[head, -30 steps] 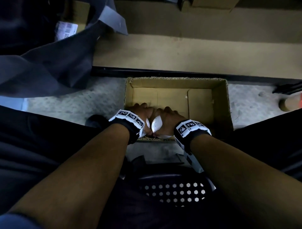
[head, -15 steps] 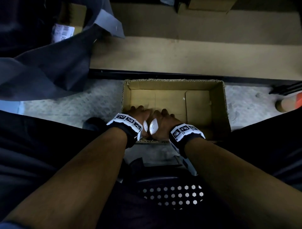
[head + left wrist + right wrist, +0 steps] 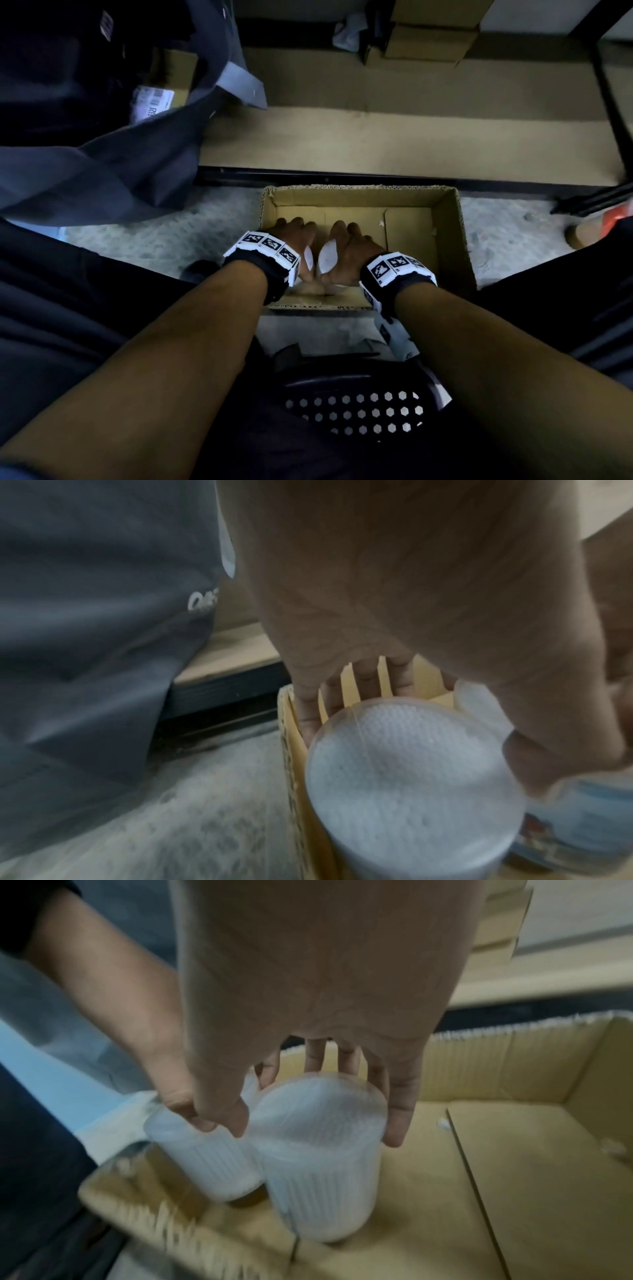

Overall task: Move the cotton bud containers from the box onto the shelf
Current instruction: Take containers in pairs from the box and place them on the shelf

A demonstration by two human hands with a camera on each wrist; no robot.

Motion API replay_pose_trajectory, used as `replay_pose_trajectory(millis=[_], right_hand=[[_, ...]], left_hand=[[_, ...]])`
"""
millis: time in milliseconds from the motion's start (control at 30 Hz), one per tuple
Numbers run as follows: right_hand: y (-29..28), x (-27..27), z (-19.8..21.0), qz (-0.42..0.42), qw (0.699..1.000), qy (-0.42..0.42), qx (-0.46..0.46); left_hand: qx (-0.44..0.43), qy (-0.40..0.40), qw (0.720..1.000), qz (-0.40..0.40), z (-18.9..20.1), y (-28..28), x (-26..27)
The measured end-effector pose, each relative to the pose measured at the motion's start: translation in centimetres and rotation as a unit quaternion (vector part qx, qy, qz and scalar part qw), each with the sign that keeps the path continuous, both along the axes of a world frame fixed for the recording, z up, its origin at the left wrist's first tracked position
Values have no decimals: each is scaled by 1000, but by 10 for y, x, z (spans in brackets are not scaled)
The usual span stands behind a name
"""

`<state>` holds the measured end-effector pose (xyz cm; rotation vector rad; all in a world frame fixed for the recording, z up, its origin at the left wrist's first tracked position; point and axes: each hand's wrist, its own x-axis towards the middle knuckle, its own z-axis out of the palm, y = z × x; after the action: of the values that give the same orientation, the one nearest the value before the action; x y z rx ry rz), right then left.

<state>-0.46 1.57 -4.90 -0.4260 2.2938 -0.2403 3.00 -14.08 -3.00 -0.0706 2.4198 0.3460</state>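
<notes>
An open cardboard box (image 3: 457, 240) sits on the floor between my knees. Both hands are down inside its near left corner. My left hand (image 3: 294, 237) grips a clear round cotton bud container (image 3: 411, 783) packed with white buds, fingers curled behind it. My right hand (image 3: 351, 244) grips a second ribbed container (image 3: 322, 1150) around its top. The two containers (image 3: 308, 261) (image 3: 328, 258) stand side by side, almost touching, and only white slivers of them show in the head view. The tan shelf board (image 3: 411, 144) lies just beyond the box.
A dark grey cloth (image 3: 102, 161) hangs over the shelf's left part. Small cardboard boxes (image 3: 428, 41) stand at the back of the shelf. A black frame post (image 3: 613, 113) rises at right. An orange-tipped object (image 3: 589, 230) lies on the floor right of the box.
My hands have moved slightly apart and further into the box, each still holding its container. The head view has tilted up, showing more of the shelf.
</notes>
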Motion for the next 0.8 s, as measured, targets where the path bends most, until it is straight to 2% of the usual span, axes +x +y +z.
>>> replay_pose_trajectory(millis=[200,300,533,667,800], right_hand=[[-5,-20,32,18,999,19,-22],[-8,-30,56,35,997,63,-33],[-9,-42,126,58,986,142,-58],[-11,-45,163,72,976,190,-80],[-12,-45,200,90,963,230,-107]], left_hand=[[11,36,999,-15,38,-12,-13],[-5,67,998,-21,62,-15,-22],[-71,167,983,-42,125,-19,-33],[-107,181,974,-81,169,-24,-39],[-97,205,972,-66,201,-33,-40]])
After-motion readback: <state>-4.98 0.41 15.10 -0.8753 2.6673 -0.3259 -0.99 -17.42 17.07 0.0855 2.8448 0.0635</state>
